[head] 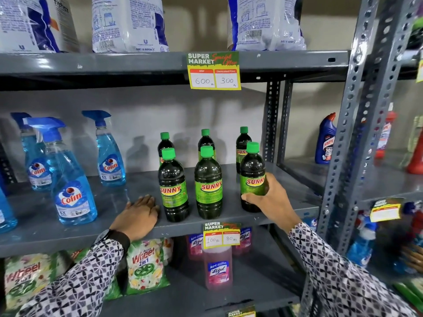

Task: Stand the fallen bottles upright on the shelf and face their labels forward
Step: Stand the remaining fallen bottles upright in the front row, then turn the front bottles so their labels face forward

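Several dark green Sunny bottles with green caps stand upright on the grey middle shelf, in a front row and a back row. The front left bottle and front middle bottle show their labels forward. My right hand wraps around the lower part of the front right bottle, which stands upright with its label toward me. My left hand lies flat, palm down, on the shelf just left of the front left bottle, holding nothing. Three more bottles stand behind.
Blue Colin spray bottles stand at the shelf's left. White detergent bags fill the shelf above, with a price tag on its edge. Wheel packets and pink Lizol bottles sit below. A perforated grey upright stands to the right.
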Demonstrator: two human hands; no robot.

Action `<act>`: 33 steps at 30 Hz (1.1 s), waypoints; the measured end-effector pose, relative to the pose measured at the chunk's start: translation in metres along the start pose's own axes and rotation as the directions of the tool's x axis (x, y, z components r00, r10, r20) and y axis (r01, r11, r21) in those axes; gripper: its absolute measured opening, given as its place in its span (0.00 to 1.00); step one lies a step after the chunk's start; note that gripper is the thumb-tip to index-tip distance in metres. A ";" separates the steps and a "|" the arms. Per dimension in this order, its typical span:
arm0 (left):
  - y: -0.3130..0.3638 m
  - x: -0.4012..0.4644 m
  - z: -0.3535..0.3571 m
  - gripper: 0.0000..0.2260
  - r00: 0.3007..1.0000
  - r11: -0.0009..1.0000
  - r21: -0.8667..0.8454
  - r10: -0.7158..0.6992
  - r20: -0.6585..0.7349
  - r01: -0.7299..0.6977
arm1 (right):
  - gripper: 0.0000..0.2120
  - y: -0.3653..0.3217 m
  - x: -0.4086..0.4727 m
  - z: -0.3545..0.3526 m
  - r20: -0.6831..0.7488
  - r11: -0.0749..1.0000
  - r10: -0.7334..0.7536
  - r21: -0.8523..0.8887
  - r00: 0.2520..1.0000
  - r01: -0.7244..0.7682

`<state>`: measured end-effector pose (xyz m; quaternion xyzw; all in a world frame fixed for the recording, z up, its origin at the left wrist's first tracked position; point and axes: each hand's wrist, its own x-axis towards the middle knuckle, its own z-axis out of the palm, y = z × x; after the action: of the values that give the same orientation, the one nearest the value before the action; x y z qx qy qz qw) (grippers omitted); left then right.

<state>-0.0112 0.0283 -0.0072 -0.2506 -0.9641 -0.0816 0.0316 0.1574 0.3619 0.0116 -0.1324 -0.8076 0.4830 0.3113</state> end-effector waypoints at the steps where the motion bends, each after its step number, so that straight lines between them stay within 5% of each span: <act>1: 0.000 0.000 0.000 0.26 1.000 1.000 -0.003 0.000 0.002 0.000 | 0.32 -0.001 -0.001 0.000 -0.003 1.000 0.000 -0.001 1.000 0.000; 7: 0.004 -0.005 -0.004 0.26 1.000 1.000 -0.031 -0.005 -0.005 0.005 | 0.35 -0.005 -0.016 -0.001 0.024 0.998 -0.011 0.061 1.000 0.010; 10: 0.010 -0.015 -0.007 0.22 0.992 0.988 -0.154 -0.049 -0.118 0.031 | 0.40 -0.002 -0.031 0.001 -0.240 0.998 -0.059 -0.044 0.969 0.050; 13: 0.012 -0.025 -0.011 0.15 0.941 0.855 -0.519 -0.172 -0.290 -0.004 | 0.21 -0.010 -0.050 0.016 -0.449 0.974 -0.224 -0.123 0.865 0.189; 17: 0.007 -0.036 -0.017 0.20 0.959 0.464 -0.873 -0.145 -0.243 -0.151 | 0.11 -0.033 -0.074 0.065 -0.244 0.952 -0.304 -0.100 0.921 0.288; 19: 0.009 -0.042 -0.021 0.24 0.977 0.385 -0.903 -0.019 -0.212 -0.188 | 0.14 -0.048 -0.084 0.097 -0.031 0.962 -0.273 -0.044 0.962 0.271; 21: 0.012 -0.045 -0.024 0.27 0.977 0.370 -0.904 0.074 -0.200 -0.213 | 0.22 -0.058 -0.091 0.128 0.111 0.960 -0.266 -0.054 0.958 0.273; 24: 0.018 -0.043 -0.027 0.30 0.970 0.398 -0.887 0.152 -0.190 -0.236 | 0.32 -0.064 -0.091 0.158 0.111 0.952 -0.265 -0.125 0.958 0.278; 33: -0.006 -0.041 -0.025 0.28 0.962 0.468 -0.842 0.080 -0.262 -0.268 | 0.27 -0.072 -0.072 0.176 0.139 0.969 -0.230 -0.055 0.963 0.240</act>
<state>0.0221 -0.0003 0.0127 -0.3205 -0.7514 -0.5767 -0.0018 0.1077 0.1660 -0.0125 -0.0146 -0.8530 0.4213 0.3077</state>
